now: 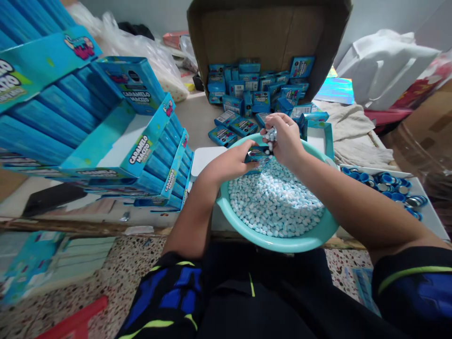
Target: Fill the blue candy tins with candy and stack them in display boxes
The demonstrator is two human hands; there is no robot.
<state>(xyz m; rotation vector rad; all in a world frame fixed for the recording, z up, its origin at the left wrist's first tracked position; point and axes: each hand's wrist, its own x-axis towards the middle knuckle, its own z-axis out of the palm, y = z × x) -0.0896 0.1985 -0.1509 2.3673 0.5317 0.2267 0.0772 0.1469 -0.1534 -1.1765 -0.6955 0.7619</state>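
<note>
A turquoise bowl full of small pale blue and white candies sits in front of me at the table edge. My left hand holds a small blue candy box over the bowl's far side. My right hand is closed around a few candies just above the box's open end. Both forearms reach over the bowl.
Stacked blue "Caramelo Macizo" display cartons stand at left. A tipped cardboard box behind the bowl spills several small blue boxes. A tray of blue caps lies at right, plastic bags and cloths at the back.
</note>
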